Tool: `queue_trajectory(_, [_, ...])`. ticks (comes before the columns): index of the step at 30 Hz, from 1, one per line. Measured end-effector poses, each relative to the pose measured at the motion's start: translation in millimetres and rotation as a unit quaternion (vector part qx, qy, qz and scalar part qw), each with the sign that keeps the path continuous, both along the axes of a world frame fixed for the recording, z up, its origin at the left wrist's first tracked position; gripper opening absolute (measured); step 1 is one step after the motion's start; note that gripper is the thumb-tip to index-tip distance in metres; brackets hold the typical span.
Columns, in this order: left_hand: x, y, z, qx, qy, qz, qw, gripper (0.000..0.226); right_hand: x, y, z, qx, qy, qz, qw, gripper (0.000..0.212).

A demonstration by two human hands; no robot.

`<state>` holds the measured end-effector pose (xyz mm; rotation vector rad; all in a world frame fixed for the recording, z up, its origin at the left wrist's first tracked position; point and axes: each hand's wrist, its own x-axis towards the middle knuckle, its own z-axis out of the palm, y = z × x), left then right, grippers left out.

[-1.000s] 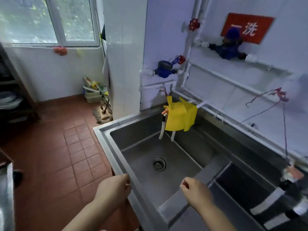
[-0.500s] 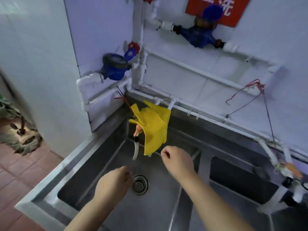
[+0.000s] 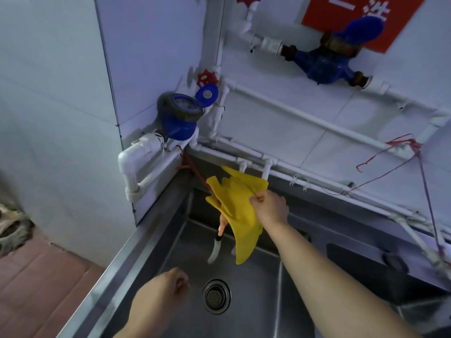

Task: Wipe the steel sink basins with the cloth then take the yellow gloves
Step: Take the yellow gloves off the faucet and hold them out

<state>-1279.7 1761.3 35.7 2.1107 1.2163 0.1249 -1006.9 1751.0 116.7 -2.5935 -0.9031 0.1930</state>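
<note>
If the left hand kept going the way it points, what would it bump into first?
Probably the drain. The left hand hangs loosely closed over the sink basin, knuckles aimed right toward it. Depth is unclear, so it might pass above.

Your right hand (image 3: pixel 271 207) pinches the floppy yellow rubber gloves (image 3: pixel 238 208) draped over the white plastic pipe (image 3: pixel 266 170) behind the stainless steel sink basin (image 3: pixel 256 284). Your left hand (image 3: pixel 162 297), loosely curled, hovers beside the round metal drain strainer (image 3: pixel 216 296).
</note>
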Motion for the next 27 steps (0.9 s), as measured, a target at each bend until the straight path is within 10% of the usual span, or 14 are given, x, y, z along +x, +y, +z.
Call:
queue_trajectory(14, [68, 45, 38, 0.082, -0.090, -0.016, 0.992, 0.035, 13, -58, 69, 0.449, 0.063, -0.032, 0.891, 0.016])
queue_trajectory(27, [199, 74, 70, 0.327, -0.016, -0.227, 0.917, 0.035, 32, -144, 23, 0.392, 0.073, -0.158, 0.904, 0.024])
